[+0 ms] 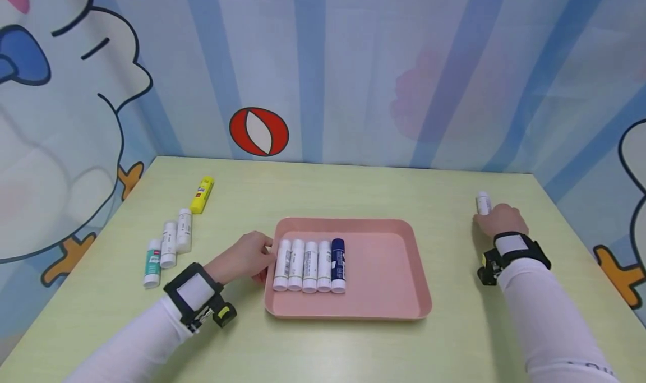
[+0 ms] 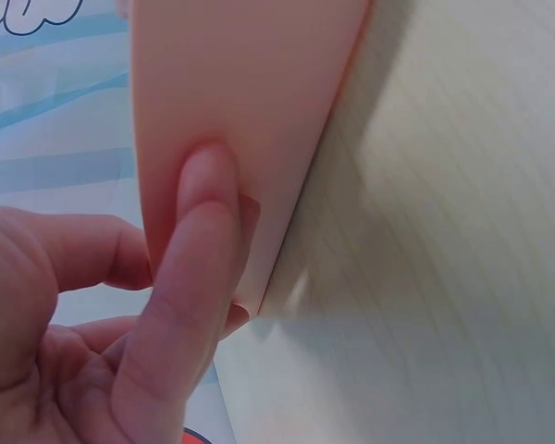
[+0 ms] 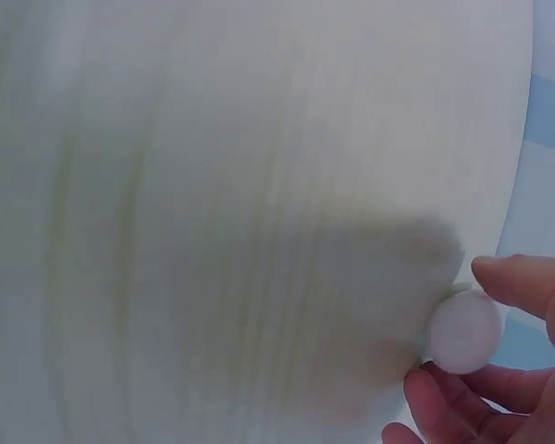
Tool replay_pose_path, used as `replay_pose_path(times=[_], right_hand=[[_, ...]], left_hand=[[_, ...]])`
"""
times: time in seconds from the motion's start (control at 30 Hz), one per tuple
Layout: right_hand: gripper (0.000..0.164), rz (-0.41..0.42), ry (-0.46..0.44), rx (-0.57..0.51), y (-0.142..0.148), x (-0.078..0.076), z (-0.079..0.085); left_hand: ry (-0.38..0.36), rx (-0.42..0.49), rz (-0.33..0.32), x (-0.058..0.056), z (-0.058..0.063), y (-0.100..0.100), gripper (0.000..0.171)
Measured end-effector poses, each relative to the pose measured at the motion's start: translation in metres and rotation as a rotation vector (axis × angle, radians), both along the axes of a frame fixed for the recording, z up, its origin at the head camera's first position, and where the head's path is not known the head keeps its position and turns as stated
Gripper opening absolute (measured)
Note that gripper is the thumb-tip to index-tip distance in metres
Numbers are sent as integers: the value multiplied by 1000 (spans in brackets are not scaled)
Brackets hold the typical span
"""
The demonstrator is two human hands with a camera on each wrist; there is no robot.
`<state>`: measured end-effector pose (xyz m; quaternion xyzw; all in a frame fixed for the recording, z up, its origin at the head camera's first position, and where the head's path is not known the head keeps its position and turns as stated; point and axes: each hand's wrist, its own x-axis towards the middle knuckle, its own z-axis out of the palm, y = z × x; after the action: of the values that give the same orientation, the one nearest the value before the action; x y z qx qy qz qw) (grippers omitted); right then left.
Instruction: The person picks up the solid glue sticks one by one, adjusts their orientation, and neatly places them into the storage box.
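Note:
My left hand (image 1: 245,256) grips the left rim of a pink tray (image 1: 383,271); in the left wrist view a finger (image 2: 180,296) presses on the tray's outer wall. Inside the tray, in its left half, several white glue sticks (image 1: 296,265) lie side by side, with a dark blue glue stick (image 1: 338,265) at the right end of the row. Far to the right, my right hand (image 1: 503,221) pinches another white glue stick (image 1: 483,202) low over the table. Its round end (image 3: 465,331) shows between thumb and fingers in the right wrist view.
Left of the tray, a yellow glue stick (image 1: 202,194), two white glue sticks (image 1: 184,230) and a teal-and-white one (image 1: 152,264) lie in a slanting line on the table (image 1: 343,352). A printed cloth backdrop (image 1: 353,80) rises behind the table's far edge.

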<state>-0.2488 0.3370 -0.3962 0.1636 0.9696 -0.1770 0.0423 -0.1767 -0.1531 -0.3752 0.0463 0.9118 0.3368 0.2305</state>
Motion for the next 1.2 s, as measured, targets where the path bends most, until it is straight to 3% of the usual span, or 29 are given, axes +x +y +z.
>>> replay_pose_path(times=[0.4,0.63,0.8,1.0,1.2], right_hand=[[38,32,69,-25,1,5,5],[41,94,191,-70,-13,1,14],[44,209,276,-147,-35,2,23],[45,348,261,-195,-71,12,39],[39,527,267,-197,-107,31,49]], left_hand=[[5,4,-1,0,2,3,28],[13,2,-3,-1,2,2,25],[11,15,7,0,0,2,22],[15,27,18,1,-2,2,22],[30,-2,-27,-1,3,-4,33]])
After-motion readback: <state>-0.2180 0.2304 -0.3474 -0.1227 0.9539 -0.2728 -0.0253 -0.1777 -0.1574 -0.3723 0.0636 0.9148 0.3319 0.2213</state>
